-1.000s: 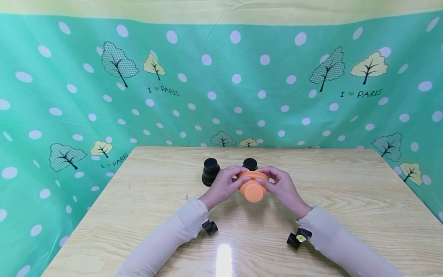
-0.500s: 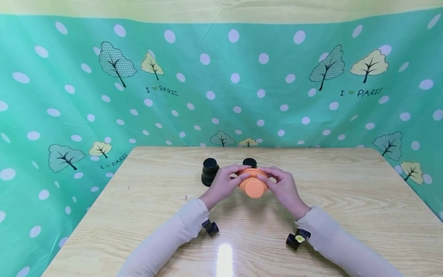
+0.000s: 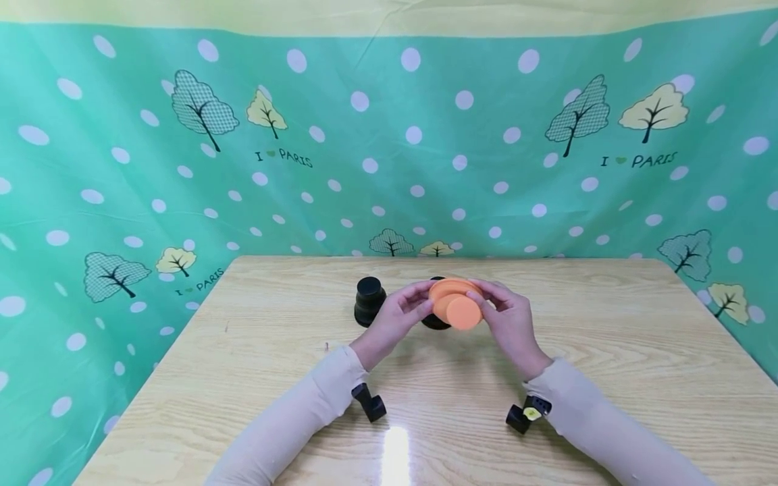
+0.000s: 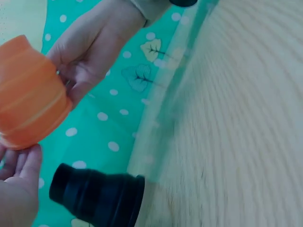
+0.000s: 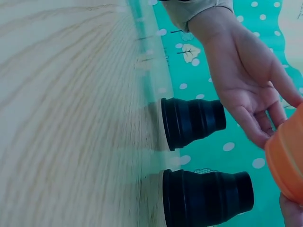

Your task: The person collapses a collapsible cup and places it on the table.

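Observation:
An orange stepped collapsible cup [image 3: 464, 314] is held above the table, its narrow base toward me in the head view. My left hand [image 3: 394, 320] pinches its wide rim from the left. On the other side my right hand [image 3: 513, 329] grips it, thumb on the near face and fingers behind. Ribbed orange walls of the cup [image 4: 31, 94] show extended in the left wrist view. Two black stepped cups stand upside down, wide rim on the table: one black cup [image 3: 368, 304] beyond my left hand, the other black cup [image 3: 435, 322] largely hidden behind the orange one.
The wood-grain table [image 3: 273, 405] spreads out on all sides. A green dotted cloth [image 3: 340, 135] hangs behind and beside it. Small black cameras sit on both wrists, one wrist camera [image 3: 371, 405] on the left.
The orange cup has risen slightly and shifted right with both hands, turning a little. More of the lower part of the second black cup now shows beneath it.

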Demonstrator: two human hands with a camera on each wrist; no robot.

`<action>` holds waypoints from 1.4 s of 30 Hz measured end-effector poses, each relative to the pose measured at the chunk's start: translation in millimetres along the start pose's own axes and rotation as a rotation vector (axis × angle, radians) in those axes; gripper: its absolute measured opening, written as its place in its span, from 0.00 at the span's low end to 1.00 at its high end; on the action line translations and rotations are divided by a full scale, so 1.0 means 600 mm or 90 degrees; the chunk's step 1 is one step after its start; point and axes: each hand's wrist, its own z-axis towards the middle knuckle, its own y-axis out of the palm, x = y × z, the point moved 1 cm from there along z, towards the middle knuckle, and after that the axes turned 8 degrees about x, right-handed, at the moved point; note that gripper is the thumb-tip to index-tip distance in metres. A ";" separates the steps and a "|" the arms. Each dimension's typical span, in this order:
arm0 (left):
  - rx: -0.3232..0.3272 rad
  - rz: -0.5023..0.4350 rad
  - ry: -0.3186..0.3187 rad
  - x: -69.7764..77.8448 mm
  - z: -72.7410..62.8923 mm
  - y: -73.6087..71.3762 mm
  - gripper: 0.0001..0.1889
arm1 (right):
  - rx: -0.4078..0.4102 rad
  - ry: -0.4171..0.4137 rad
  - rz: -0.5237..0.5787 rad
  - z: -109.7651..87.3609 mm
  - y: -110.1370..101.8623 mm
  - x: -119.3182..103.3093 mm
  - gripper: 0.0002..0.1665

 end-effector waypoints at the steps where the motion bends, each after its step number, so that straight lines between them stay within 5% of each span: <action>1: 0.004 -0.007 0.016 0.000 0.000 0.002 0.28 | 0.007 0.002 0.002 0.001 0.000 0.005 0.15; 6: 0.036 -0.021 0.065 0.004 0.002 0.012 0.27 | 0.035 -0.021 0.020 0.002 0.004 0.011 0.15; 14: 0.082 0.041 0.066 0.009 0.001 0.020 0.17 | 0.043 -0.049 0.035 -0.002 0.017 0.009 0.14; 23: 0.106 0.049 0.024 0.003 -0.001 0.001 0.20 | -0.041 0.078 -0.027 -0.012 0.013 0.000 0.18; 30: 0.140 0.024 0.008 0.004 -0.005 -0.006 0.19 | -0.107 0.113 -0.046 -0.019 0.003 0.026 0.20; 42: 0.083 0.151 0.042 0.017 -0.009 -0.003 0.18 | -0.136 0.107 -0.034 -0.014 -0.004 0.016 0.20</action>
